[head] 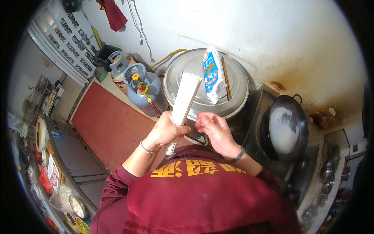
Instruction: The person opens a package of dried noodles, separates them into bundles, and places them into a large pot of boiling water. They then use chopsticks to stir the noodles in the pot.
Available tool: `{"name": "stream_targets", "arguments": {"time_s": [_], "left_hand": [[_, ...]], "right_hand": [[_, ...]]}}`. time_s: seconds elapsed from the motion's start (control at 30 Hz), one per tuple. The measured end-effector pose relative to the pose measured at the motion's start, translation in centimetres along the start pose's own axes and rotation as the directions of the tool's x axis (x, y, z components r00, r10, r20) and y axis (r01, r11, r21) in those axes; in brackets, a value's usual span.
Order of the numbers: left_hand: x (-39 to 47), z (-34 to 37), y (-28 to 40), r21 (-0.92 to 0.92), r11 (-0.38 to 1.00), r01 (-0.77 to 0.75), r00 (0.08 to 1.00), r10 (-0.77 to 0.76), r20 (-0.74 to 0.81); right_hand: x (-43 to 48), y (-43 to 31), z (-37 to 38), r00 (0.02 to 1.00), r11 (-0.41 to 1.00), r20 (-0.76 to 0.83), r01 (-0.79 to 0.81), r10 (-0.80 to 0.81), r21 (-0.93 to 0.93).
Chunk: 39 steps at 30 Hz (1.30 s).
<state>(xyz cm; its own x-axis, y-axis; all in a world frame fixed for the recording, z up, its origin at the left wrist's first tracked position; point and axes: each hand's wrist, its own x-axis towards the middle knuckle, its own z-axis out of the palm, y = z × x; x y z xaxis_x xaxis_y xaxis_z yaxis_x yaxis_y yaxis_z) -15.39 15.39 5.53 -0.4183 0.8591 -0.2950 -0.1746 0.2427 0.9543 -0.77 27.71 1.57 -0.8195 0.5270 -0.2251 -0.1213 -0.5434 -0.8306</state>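
Observation:
My left hand (171, 130) is closed around a thick bundle of dried white noodles (186, 99), held upright and slightly tilted in front of my apron. To its right my right hand (214, 130) is raised with its fingers loosely curled and a little blurred; nothing shows in it. Beyond both hands is a large round metal lid (190, 63). On the lid lie an opened, crumpled blue and white package (213, 76) and, beside it, a pair of brown wooden chopsticks (226, 79).
Gas cylinders (143, 87) stand left of the lid, near a red mat (108, 125). A black wok (302, 125) holding whitish, cloudy contents sits on the stove at right. Food and bowls (76, 206) crowd a counter at lower left.

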Motion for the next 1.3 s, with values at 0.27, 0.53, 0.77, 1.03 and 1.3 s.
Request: {"name": "stream_targets", "arguments": {"time_s": [0.27,0.53,0.77,1.03,1.3], "left_hand": [[1.4,2.9,-1.6,0.338,0.937,0.087,0.996,-0.079,-0.037],[1.9,1.4,-3.9,0.012,0.987,0.162,0.962,-0.160,0.222],[1.3,1.5,-4.5,-0.080,0.962,0.260,0.956,-0.245,0.160],[-0.2,2.8,-2.1,-0.197,0.956,0.218,0.971,-0.191,0.147],[0.2,2.5,-3.4,-0.154,0.956,0.251,0.963,-0.230,0.143]], "right_hand": [[1.4,1.4,1.3,0.999,0.984,0.032,-0.040,0.035,0.171],[0.3,2.2,-0.3,0.994,0.968,0.018,-0.110,0.109,0.227],[-0.9,2.4,0.1,0.994,0.933,-0.111,0.024,0.017,0.360],[-1.7,1.9,1.0,0.987,0.917,-0.161,0.088,-0.026,0.389],[-2.2,2.8,-0.2,0.995,0.929,-0.098,0.064,-0.030,0.364]]}}
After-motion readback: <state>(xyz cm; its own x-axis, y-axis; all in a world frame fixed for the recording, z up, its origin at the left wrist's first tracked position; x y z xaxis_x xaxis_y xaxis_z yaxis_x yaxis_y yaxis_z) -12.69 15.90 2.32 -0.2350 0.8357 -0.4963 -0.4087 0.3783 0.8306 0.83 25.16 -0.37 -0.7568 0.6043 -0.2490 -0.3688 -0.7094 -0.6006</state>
